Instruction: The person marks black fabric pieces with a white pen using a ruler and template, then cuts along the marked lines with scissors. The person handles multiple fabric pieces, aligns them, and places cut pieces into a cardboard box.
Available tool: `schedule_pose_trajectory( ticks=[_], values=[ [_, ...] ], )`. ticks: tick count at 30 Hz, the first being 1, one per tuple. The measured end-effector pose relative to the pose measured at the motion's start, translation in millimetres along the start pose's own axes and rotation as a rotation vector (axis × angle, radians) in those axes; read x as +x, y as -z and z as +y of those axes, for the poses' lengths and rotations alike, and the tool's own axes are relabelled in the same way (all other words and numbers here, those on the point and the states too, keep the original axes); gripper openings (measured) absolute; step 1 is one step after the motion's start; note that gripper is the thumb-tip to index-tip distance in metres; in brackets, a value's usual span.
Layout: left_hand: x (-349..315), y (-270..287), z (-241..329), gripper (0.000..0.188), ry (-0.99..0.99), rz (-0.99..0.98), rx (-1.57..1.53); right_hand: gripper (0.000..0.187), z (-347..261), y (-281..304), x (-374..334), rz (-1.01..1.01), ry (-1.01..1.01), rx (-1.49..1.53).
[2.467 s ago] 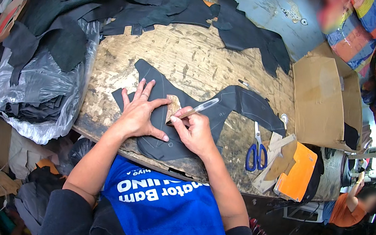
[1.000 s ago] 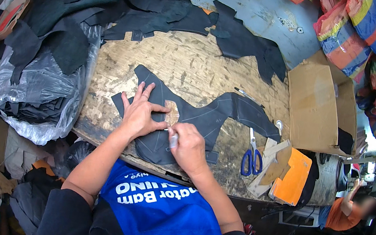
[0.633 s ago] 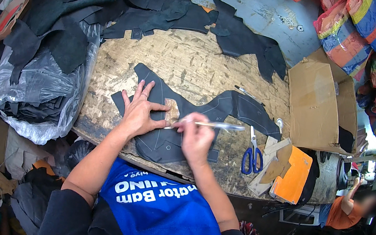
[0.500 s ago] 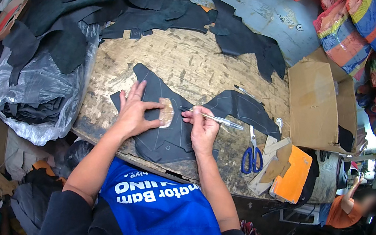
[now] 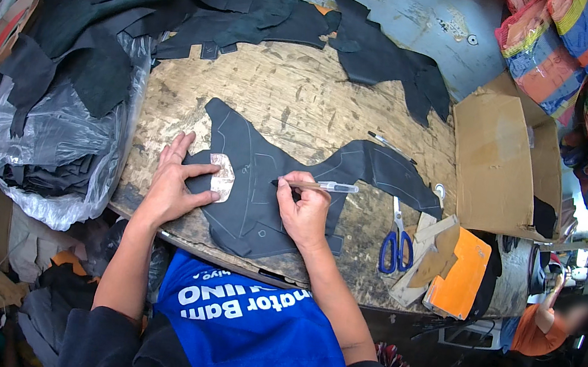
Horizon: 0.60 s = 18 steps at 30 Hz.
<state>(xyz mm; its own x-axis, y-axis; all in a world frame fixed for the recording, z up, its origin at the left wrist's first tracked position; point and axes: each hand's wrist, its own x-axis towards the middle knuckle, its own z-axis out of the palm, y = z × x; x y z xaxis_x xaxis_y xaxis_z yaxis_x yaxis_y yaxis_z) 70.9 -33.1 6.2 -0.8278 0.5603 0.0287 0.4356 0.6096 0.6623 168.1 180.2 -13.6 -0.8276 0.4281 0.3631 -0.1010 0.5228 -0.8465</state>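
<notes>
— Where's the left hand?

— Flat on the dark leather piece, fingers spread apart, thumb alongside a small pale template that lies on the leather's left lobe. It grips nothing.

— And the right hand?

— Its fingers are pinched together on a clear-barrelled pen, tip pointing left onto the leather near the middle of the piece.

— How does the leather sit on the wooden tabletop?

— Its lower lobe comes close to the near edge, by the person's blue apron. A long arm of it runs right, ending just beside the blue-handled scissors.

— Any free room?

— Bare wood shows above the leather, up to the black scraps along the far edge. Left, a plastic bag of dark offcuts presses against the tabletop's edge. Right, a cardboard box and an orange card crowd the corner.
</notes>
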Motion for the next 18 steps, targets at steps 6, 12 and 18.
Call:
schedule_pose_trajectory(
  ticks=[6,12,18],
  values=[
    [-1.2,0.0,-0.5,0.049,0.001,0.004,0.003,0.009,4.8,-2.3,-0.2,0.041,-0.053,0.085],
    [-0.6,-0.1,-0.3,0.047,-0.012,0.005,0.006,0.007,6.9,-3.1,-2.3,0.039,0.049,-0.003],
    [-1.2,0.5,-0.6,0.048,-0.001,-0.004,0.010,0.006,8.4,-3.8,-3.8,0.086,-0.019,0.083]
  ],
)
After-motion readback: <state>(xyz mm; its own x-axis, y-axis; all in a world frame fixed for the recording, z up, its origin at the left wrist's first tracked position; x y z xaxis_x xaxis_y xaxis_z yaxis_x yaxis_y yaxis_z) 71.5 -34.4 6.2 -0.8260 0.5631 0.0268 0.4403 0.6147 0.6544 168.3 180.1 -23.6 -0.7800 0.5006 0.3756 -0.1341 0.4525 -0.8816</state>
